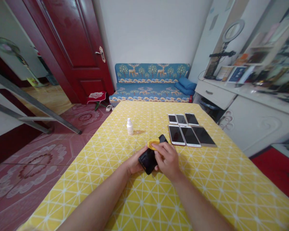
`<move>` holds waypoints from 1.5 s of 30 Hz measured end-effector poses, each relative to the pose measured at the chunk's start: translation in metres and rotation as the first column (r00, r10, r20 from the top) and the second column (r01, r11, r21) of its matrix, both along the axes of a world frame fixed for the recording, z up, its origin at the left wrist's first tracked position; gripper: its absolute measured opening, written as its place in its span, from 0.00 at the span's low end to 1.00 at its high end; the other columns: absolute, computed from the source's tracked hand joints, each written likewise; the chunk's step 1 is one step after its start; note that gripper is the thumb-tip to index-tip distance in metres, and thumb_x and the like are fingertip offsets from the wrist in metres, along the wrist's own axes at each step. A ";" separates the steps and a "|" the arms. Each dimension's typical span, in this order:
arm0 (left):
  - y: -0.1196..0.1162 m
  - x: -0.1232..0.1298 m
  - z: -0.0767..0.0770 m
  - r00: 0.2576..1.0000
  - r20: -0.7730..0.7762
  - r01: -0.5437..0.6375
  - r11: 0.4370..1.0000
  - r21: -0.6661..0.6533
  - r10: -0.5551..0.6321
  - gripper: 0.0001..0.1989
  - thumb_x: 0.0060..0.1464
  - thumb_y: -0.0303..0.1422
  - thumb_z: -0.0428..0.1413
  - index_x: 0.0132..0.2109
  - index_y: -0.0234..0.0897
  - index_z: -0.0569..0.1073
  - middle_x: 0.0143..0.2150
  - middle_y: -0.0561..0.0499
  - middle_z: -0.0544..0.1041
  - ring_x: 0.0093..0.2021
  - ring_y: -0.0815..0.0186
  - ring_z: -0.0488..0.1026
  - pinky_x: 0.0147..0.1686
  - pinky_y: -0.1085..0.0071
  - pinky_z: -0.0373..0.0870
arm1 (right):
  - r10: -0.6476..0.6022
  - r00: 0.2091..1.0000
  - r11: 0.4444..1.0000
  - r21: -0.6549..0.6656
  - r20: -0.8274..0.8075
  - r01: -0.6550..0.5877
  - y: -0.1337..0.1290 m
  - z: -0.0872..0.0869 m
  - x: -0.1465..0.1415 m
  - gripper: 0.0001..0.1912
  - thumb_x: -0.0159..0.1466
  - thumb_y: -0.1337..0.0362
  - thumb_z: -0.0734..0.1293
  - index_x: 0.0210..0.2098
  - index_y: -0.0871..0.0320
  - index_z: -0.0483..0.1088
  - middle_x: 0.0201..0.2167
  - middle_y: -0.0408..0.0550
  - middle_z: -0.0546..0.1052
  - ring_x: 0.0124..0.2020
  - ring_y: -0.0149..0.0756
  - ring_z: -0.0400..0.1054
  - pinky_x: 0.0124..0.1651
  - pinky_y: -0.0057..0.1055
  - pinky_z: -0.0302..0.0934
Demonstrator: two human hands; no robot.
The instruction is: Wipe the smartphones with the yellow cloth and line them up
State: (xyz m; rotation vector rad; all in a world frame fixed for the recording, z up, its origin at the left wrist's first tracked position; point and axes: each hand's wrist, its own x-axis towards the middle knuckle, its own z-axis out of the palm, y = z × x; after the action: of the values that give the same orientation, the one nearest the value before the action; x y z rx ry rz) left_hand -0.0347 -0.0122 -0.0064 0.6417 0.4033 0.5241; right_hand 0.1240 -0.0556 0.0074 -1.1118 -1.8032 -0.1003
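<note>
A black phone point(148, 161) lies tilted in my left hand point(136, 161), whose fingers wrap round it from below and are partly hidden. My right hand point(168, 158) pinches a folded yellow cloth point(153, 144) against the upper part of the phone's dark face. Beyond my left hand, a small white bottle point(129, 127) stands upright on the yellow patterned tablecloth point(106, 154). To the right of my hands, several phones lie in two rows with dark screens up, among them a white-framed one point(190, 136) and a gold-edged one point(204, 136).
Past the table's far edge stands a blue sofa point(146, 88) with deer patterns. A white cabinet point(262, 112) with a ring light point(234, 31) is on the right. At left are a red door point(74, 41), a small stool point(96, 96) and a metal ladder point(34, 106).
</note>
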 end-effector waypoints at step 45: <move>-0.003 -0.012 0.010 0.999 0.024 0.026 0.990 0.135 -0.030 0.28 0.57 0.41 0.49 0.52 0.18 0.71 0.43 0.28 0.78 0.44 0.50 0.77 0.48 0.60 0.66 | -0.100 0.924 0.993 -0.088 -0.368 0.073 0.002 0.003 0.032 0.14 0.65 0.68 0.61 0.46 0.54 0.75 0.35 0.48 0.73 0.37 0.36 0.68 0.40 0.35 0.62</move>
State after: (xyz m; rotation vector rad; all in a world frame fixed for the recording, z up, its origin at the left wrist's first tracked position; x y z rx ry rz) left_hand -0.0464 -0.0151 0.0033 0.7691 0.3355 0.5359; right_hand 0.1556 -0.0532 0.0108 -1.1740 -1.4278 0.1193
